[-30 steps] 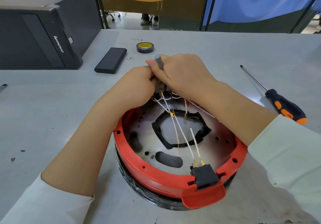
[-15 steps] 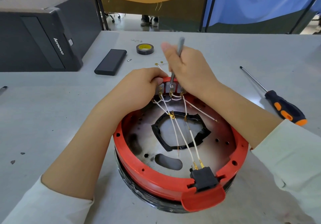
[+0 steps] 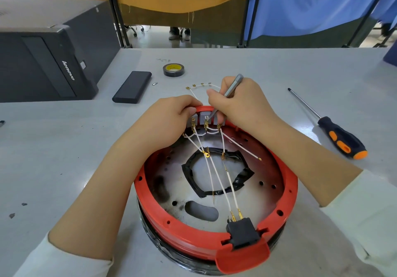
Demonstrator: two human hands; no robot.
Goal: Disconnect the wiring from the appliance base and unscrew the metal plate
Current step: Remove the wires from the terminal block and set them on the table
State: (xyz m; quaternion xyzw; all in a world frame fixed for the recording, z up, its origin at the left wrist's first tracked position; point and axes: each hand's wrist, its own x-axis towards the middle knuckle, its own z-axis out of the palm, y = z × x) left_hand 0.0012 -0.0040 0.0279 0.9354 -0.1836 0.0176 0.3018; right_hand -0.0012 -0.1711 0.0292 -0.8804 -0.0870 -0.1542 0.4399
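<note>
The red appliance base point(image 3: 214, 246) is set on the grey counter point(image 3: 64, 147), w/ the metal plate point(image 3: 253, 199) inside it. The far rim is gripped by the left hand point(image 3: 169, 122), fingers curled beside the terminal block point(image 3: 204, 118). A thin grey tool point(image 3: 231, 89) is pinched by the right hand point(image 3: 240, 105), tip at the terminals. White wires point(image 3: 217, 178) are strung across to the black connector point(image 3: 242, 231). A screwdriver point(image 3: 341, 139) is lying well apart, to the right.
</note>
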